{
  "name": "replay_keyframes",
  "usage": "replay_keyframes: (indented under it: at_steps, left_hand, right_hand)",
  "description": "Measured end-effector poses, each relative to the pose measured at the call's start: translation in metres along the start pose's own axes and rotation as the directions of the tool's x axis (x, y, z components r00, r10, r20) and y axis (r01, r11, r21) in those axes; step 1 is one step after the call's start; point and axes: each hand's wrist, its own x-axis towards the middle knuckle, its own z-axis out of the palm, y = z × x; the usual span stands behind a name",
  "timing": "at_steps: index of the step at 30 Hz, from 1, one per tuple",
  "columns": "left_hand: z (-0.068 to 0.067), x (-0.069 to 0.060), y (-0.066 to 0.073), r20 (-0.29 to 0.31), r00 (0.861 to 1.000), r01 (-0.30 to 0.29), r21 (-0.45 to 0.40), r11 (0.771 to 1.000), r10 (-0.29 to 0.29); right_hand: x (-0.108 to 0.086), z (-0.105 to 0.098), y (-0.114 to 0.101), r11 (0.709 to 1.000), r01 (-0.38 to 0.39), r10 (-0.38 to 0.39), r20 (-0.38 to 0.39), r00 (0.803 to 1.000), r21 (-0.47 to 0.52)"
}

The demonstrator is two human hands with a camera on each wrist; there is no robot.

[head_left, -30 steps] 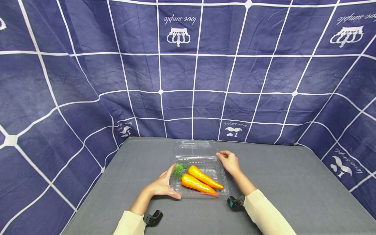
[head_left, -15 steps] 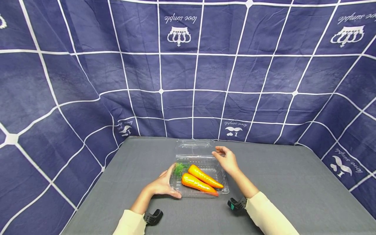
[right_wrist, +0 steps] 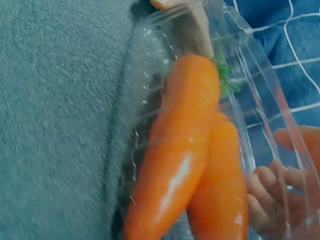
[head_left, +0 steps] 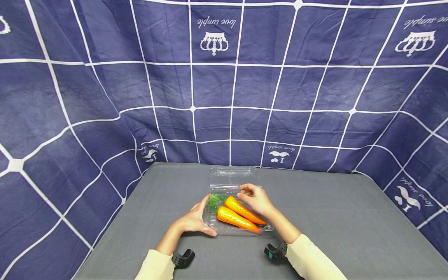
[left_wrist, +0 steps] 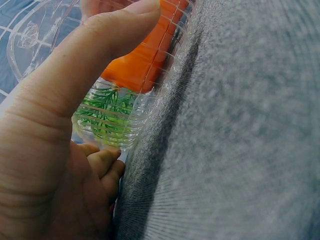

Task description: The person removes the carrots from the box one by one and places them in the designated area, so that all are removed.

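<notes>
A clear plastic container (head_left: 227, 231) lies on the table with its lid (head_left: 232, 179) folded back, away from the body. Inside are two orange carrots, the front one (head_left: 235, 220) and the rear one (head_left: 245, 210), with green leafy tops (head_left: 214, 201) at the left end. My left hand (head_left: 190, 222) grips the container's left end, thumb at the front corner and fingers at the back; the left wrist view shows the thumb (left_wrist: 85, 55) across the clear wall. My right hand (head_left: 257, 200) is over the container's back right part, fingers loosely bent, holding nothing visible.
The grey table (head_left: 336, 217) extends to both sides of the container. A dark blue cloth (head_left: 217, 89) with white lines hangs behind and at the sides. Black bands (head_left: 183, 259) are at both wrists.
My right hand has left the container's right rear corner and moved left, over the back of the carrots. The left hand, container and carrots have hardly moved.
</notes>
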Motion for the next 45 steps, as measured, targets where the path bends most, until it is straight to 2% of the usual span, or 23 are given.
replay_keyframes:
  at_steps: [4, 14, 19, 27, 33, 40, 45]
  left_hand:
    - [0.0, 0.0, 0.0, 0.004, 1.0, 0.011, -0.005, 1.0, -0.011]
    - [-0.001, 0.001, -0.001, 0.002, 0.999, 0.032, -0.01, 0.999, -0.032]
    - [-0.001, 0.001, -0.001, 0.007, 0.999, 0.034, -0.016, 0.999, -0.034]
    - [-0.001, 0.001, -0.001, 0.011, 0.999, 0.034, -0.029, 0.999, -0.033]
    - [-0.002, 0.002, -0.002, 0.01, 1.0, 0.023, -0.025, 0.999, -0.023]
    - [-0.002, 0.001, -0.002, 0.009, 1.0, 0.009, -0.019, 1.0, -0.009]
    - [-0.002, 0.002, -0.003, 0.011, 1.0, 0.004, -0.015, 1.0, -0.004]
  right_hand:
    - [-0.002, 0.006, 0.003, 0.999, 0.014, -0.01, 0.083, 0.997, -0.043]
    - [-0.003, 0.011, 0.007, 0.991, 0.038, -0.014, 0.183, 0.983, -0.126]
    - [-0.004, 0.011, 0.009, 0.983, 0.045, -0.007, 0.207, 0.978, -0.18]
    - [-0.004, 0.012, 0.006, 0.981, 0.041, 0.002, 0.221, 0.975, -0.19]
    - [-0.006, 0.011, 0.006, 0.988, 0.046, -0.019, 0.184, 0.983, -0.145]
    - [-0.005, 0.009, 0.007, 0.998, 0.057, -0.057, 0.115, 0.992, -0.003]
    - [-0.006, 0.008, 0.008, 0.985, 0.126, -0.133, 0.051, 0.99, 0.115]
